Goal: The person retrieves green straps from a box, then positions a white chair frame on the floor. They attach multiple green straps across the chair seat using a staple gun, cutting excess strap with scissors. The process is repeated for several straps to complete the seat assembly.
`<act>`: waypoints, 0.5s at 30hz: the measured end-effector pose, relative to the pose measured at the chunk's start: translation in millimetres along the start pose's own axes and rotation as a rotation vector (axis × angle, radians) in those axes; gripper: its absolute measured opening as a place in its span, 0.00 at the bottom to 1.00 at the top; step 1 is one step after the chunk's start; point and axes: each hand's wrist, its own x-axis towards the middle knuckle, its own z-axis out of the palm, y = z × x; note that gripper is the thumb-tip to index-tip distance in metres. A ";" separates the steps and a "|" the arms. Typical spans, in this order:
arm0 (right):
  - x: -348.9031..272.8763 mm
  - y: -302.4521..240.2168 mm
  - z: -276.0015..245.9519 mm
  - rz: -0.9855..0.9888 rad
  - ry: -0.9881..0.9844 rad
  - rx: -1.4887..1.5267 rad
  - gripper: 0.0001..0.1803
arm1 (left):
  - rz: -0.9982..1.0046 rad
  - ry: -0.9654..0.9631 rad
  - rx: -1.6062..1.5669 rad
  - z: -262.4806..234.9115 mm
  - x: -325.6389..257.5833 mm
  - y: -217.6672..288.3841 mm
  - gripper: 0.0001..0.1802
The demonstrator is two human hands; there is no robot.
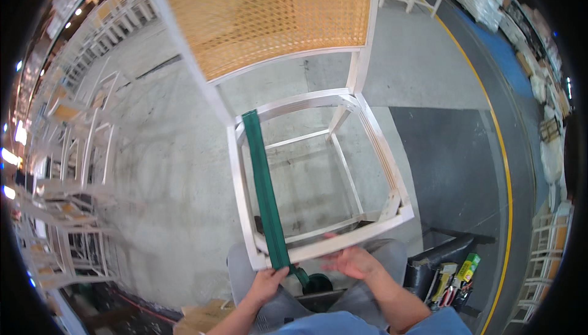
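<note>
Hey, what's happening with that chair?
A seated person has a pale chair frame before them, its seat opening not filled in. One green strap runs from the back rail to the front rail, near the left side. The left hand grips it at the front. The right hand, fingers spread, is by the front rail; contact is unclear. A green roll shows below.

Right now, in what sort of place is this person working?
Probably a furniture workshop: a long flat green strap lies across a seatless white wooden chair frame, more pale wooden chairs line the left side, and a painted yellow line runs along the right.
</note>
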 end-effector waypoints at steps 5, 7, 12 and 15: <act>16.8 17.4 38.6 -0.392 0.292 0.172 0.21 | 0.013 -0.082 -0.287 33.3 6.7 -11.8 0.18; 17.0 16.5 46.2 -0.412 0.328 0.172 0.14 | -0.012 -0.119 -0.364 41.0 -2.4 -11.6 0.19; -14.8 14.1 41.6 -0.357 0.414 -0.021 0.25 | -0.042 -0.181 -0.305 46.0 -25.5 -10.5 0.21; -41.0 23.5 51.8 -0.116 0.516 -0.412 0.33 | -0.051 -0.121 -0.426 49.7 -30.6 -24.3 0.20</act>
